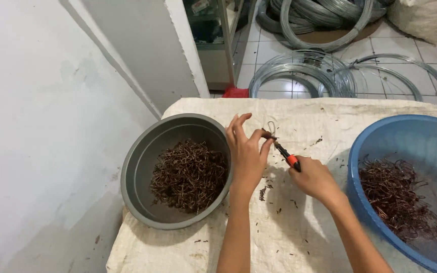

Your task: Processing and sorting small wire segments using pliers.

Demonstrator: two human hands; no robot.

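My left hand (247,151) pinches a small bent wire hook (270,126) between thumb and forefinger above a cloth-covered table (299,116). My right hand (315,178) grips a pair of small pliers with orange handles (287,154), whose tip meets the wire hook. To the left stands a grey basin (142,162) heaped with rusty brown wire hooks (189,174). At the right a blue basin (405,136) holds more brown wire pieces (398,194).
Small wire scraps are scattered on the cloth around my hands. Coils of grey steel wire (304,76) lie on the tiled floor beyond the table, with a white sack (421,17) behind. A white wall (36,126) runs along the left.
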